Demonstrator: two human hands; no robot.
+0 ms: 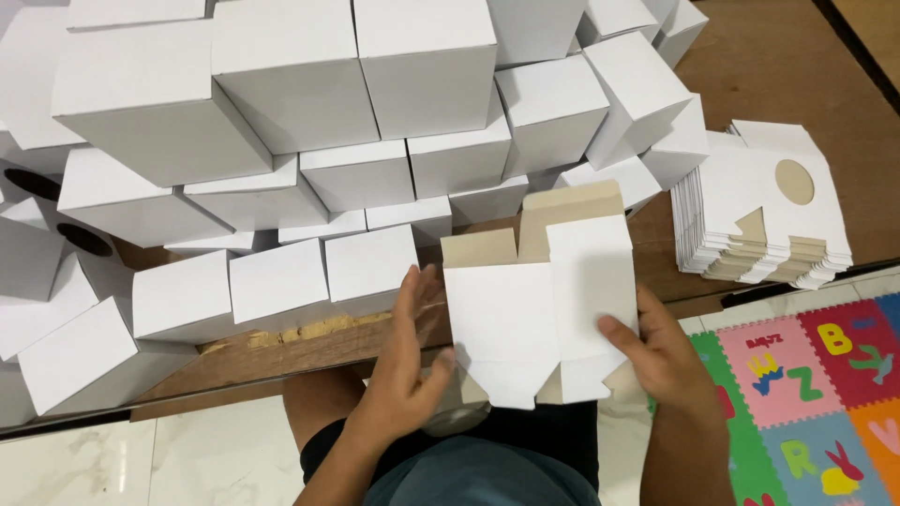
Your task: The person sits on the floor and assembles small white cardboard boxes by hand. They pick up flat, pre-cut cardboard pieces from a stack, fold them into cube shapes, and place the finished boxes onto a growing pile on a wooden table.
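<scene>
I hold a white cardboard box blank (536,309), partly opened, with brown inner flaps showing at its top and bottom. My left hand (405,361) presses its left edge with the fingers spread upward and the thumb hooked on the lower left corner. On the blank's right side, my right hand (661,361) grips it with the thumb across the white face. The blank hangs above my lap, just in front of a brown board's edge (309,351).
A large pile of assembled white boxes (309,122) fills the left and back. A stack of flat white blanks (759,211) with a round cut-out lies at the right. A colourful foam letter mat (816,394) covers the floor at lower right; white tiles (141,459) at lower left.
</scene>
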